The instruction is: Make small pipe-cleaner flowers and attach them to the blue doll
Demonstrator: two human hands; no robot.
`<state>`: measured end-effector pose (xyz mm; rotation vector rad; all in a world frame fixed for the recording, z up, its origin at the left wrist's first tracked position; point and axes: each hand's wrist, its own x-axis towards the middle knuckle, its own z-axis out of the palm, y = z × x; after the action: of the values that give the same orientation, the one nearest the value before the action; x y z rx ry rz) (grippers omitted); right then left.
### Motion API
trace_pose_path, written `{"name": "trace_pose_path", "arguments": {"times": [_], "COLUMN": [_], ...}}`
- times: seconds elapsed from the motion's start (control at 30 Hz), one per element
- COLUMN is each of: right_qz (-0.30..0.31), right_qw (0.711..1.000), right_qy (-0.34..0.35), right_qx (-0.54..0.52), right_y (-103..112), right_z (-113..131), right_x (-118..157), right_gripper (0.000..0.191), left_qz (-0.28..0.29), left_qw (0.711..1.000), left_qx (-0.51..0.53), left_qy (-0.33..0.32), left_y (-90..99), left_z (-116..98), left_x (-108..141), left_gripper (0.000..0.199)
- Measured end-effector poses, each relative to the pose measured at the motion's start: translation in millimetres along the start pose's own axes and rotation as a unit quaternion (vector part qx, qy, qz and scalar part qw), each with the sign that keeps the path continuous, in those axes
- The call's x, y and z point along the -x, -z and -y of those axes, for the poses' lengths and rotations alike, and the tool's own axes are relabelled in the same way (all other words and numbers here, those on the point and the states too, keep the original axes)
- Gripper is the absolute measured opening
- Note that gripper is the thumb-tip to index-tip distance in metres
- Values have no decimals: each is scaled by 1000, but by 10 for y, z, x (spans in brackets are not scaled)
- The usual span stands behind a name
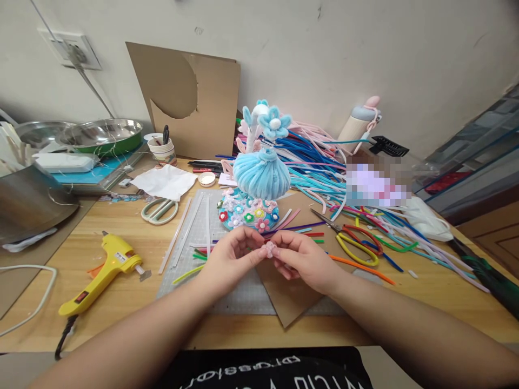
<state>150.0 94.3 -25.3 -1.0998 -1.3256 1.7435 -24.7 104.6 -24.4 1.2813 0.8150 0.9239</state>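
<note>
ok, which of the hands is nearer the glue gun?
Left. The left hand is right of the glue gun, apart from it; the right hand is farther right, across the pink flower both hands pinch.

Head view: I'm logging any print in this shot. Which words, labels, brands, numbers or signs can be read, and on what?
No text can be quoted with certainty.
Black cloth: white lettering, skewed and partly cut off; no whole word is sure.
Glue gun: its white label is too small to read.
Pixelated patch: nothing readable.
</note>
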Motion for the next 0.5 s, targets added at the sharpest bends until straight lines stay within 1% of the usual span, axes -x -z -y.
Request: {"name": "trace_pose_path", "arguments": {"times": [0.1, 0.23, 0.33, 0.5], "right_qz": [-5, 1, 4, -24], "right_qw": [999, 996, 996, 996], "right_qy": [37, 69, 73, 66], "right_qx": [35, 54, 59, 61], "right_y": [-13, -33, -41, -60], "right_z": [-15, -37, -44, -31], "right_x": [-1, 1, 6, 12], "right_gripper": [25, 24, 25, 26], "left_qz": [17, 18, 32, 41], "left_qw": [999, 998, 996, 996], "left_qx": [18, 23, 25, 14], "left_qy": [46, 61, 79, 82], "left_y": [3, 16, 9, -20], "left_z": [19, 23, 19, 56], "left_x": [-25, -32, -19, 2], "left_gripper": [23, 25, 27, 30]}}
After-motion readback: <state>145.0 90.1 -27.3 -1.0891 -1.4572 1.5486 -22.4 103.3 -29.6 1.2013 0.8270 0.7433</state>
